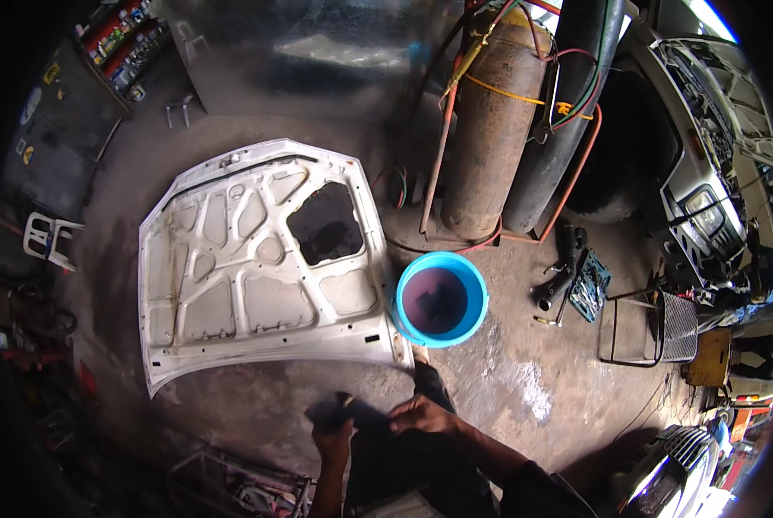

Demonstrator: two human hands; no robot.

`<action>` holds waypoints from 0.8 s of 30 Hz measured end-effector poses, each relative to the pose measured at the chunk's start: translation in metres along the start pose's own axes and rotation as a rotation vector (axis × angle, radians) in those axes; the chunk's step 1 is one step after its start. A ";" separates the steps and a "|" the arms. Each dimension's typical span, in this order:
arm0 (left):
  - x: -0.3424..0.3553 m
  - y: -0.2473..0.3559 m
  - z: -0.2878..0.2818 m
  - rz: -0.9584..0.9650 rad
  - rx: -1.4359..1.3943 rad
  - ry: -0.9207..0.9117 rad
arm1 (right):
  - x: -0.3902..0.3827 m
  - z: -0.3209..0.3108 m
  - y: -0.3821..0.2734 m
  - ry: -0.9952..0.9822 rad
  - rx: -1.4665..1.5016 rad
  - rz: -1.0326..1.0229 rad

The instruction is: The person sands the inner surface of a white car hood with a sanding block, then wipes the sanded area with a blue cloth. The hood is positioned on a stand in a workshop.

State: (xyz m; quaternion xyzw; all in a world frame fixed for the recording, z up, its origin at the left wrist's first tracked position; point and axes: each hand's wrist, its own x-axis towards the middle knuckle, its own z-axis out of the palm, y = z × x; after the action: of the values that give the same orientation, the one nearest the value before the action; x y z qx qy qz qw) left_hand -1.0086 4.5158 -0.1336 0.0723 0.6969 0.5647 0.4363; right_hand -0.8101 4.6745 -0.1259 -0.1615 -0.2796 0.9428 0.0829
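Observation:
Close to my body, both hands hold a dark, thin sheet [371,420] that looks like sandpaper. My left hand [333,439] is closed on its left part, and my right hand [424,416] pinches the right edge. The sheet's exact outline blends into my dark clothing. Beyond my hands lies a white car hood [270,300], its ribbed underside facing up, with a dark squarish patch [328,226] at the upper right. A blue bucket [466,329] with murky, purplish liquid stands beside the hood's right edge, near my foot.
Two tall gas cylinders [497,129] with hoses stand on a cart beyond the bucket. To the right are an open blue tool case [590,287], a metal-framed chair [678,326] and a car front [706,207]. A white plastic chair [51,240] is at the left.

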 end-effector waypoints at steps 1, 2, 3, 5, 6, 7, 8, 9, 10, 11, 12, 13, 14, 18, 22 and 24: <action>0.002 -0.014 -0.001 0.056 -0.056 0.087 | 0.009 -0.039 -0.005 -0.063 -0.172 0.228; 0.005 -0.031 0.000 0.186 -0.130 0.161 | 0.013 -0.089 -0.016 -0.158 -0.288 0.341; 0.006 -0.042 -0.007 0.204 0.286 0.254 | 0.017 -0.147 -0.027 -0.031 -0.400 0.476; -0.001 -0.064 -0.018 -0.018 0.146 0.246 | 0.038 -0.281 -0.052 0.048 -0.661 0.619; -0.008 -0.075 -0.019 -0.125 0.414 0.287 | 0.048 -0.340 -0.054 0.070 -0.904 0.763; -0.014 -0.085 -0.018 -0.249 0.706 0.303 | 0.056 -0.395 -0.054 -0.026 -1.149 0.721; -0.022 -0.092 -0.016 -0.378 0.965 0.294 | 0.064 -0.449 -0.056 -0.075 -1.455 0.822; -0.023 -0.104 -0.010 -0.439 1.068 0.244 | 0.071 -0.489 -0.046 0.067 -1.418 0.943; -0.025 -0.114 -0.002 -0.466 1.104 0.194 | 0.082 -0.522 -0.031 0.244 -1.497 1.063; -0.028 -0.123 0.007 -0.494 1.129 0.146 | 0.093 -0.551 -0.017 0.417 -1.562 1.258; -0.028 -0.129 0.016 -0.522 1.151 0.107 | 0.102 -0.573 0.000 0.588 -1.796 0.923; -0.026 -0.136 0.025 -0.550 1.168 0.080 | 0.113 -0.594 0.013 0.918 -1.603 0.656; -0.024 -0.140 0.034 -0.582 1.177 0.060 | 0.119 -0.607 0.025 0.982 -1.586 0.508; -0.023 -0.144 0.055 -0.623 1.102 0.082 | 0.115 -0.616 0.056 1.162 -1.362 0.109; -0.045 -0.128 0.045 -0.548 1.005 0.119 | 0.084 -0.559 0.037 1.090 -1.736 0.242; -0.061 -0.115 0.034 -0.411 0.979 0.160 | 0.072 -0.517 0.017 0.955 -1.831 0.154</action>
State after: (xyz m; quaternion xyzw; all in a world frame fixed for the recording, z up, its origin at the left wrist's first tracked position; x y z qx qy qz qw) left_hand -0.9028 4.4641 -0.1989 0.0863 0.9095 0.0804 0.3987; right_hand -0.6970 4.9370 -0.5629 -0.5373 -0.8164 0.2097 -0.0299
